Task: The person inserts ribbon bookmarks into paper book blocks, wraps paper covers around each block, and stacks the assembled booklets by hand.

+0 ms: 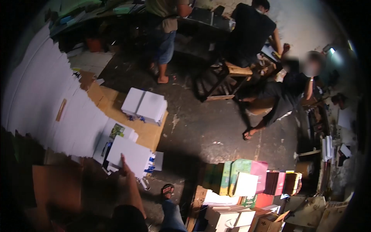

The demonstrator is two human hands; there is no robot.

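Observation:
My left hand (125, 169) is at the near edge of a white paper stack (129, 152), one digit lying along its top and the other fingers mostly hidden. The hand looks closed on this stack, which sits over other papers and a sheet with a green picture (117, 130). Blue and white bits (150, 162) show along its right side. My right hand is outside the view. Beyond, two white paper blocks (143, 105) stand side by side on brown cardboard (159, 133).
A tall wall of stacked white paper (42, 96) rises at the left. Books and boxes (241, 181) are piled at the lower right. One person (164, 34) stands at the back, another (251, 34) sits on a wooden stool (235, 69), and a third (282, 92) sits low at the right.

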